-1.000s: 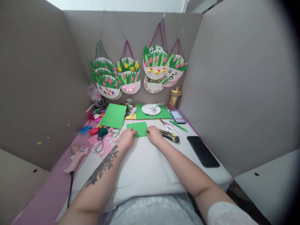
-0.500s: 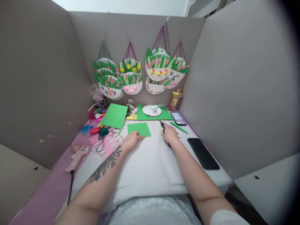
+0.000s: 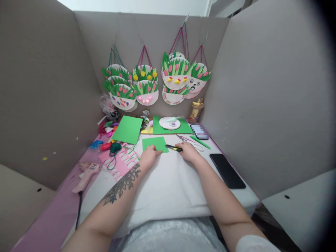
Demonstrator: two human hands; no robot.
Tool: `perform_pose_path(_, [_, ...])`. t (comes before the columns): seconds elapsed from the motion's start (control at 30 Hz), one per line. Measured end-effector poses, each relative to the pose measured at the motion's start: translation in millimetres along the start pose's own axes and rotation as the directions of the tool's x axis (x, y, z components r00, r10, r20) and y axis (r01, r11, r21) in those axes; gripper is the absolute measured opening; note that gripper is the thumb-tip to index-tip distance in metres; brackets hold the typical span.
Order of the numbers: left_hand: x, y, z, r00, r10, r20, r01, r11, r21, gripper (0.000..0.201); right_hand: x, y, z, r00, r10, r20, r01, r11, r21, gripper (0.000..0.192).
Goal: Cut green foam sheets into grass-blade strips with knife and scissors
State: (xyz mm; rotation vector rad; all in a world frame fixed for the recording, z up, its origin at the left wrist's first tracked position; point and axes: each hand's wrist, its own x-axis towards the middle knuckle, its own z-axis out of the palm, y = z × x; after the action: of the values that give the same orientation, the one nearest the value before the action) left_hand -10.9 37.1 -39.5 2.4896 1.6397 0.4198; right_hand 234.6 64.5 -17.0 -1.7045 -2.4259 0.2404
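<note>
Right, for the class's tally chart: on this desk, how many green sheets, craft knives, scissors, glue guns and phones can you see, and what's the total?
Green sheets: 3
Craft knife: 1
Scissors: 1
Glue gun: 1
Phones: 2
Total: 8

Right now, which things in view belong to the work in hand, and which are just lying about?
In use:
- small green sheet, under the left hand
- black-and-yellow cutter, held in the right hand

Probably just lying about, since neither hand touches them:
- pink glue gun
- dark green yarn ball
- drink cup
</note>
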Motion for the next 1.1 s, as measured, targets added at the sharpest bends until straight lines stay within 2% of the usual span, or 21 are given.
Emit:
perform_pose_path(0.13, [2.4, 4.7, 1.7, 0.999, -0.048, 0.008, 0.048, 0.999, 0.023, 0.038, -0.4, -0.8, -2.8, 0.997, 0.026, -0.076, -0.030, 0.998, -0.059, 0.052])
perform_pose_path(0.37, [2.5, 6.1, -5.0, 0.992, 0.068, 0.106, -0.077, 0.994, 0.083, 0.042, -2.3, 8.1, -4.5, 0.998, -0.047, -0.034, 0.046, 0.998, -0.036, 0.056])
perform_pose_path(0.6, [4.4, 5.8, -2.9, 0.991, 0.038, 0.128, -0.053, 0.991, 0.121, 0.040, -5.7, 6.6, -8.1, 0.999, -0.030, 0.026, 0.031, 0.999, -0.045, 0.054])
perform_pose_path(1.1, [6.7, 7.1, -2.7, 0.989, -0.002, 0.151, -0.013, 0.995, 0.103, 0.040, -11.8, -6.6, -17.4, 0.996, -0.073, 0.042, 0.078, 0.989, -0.126, 0.048])
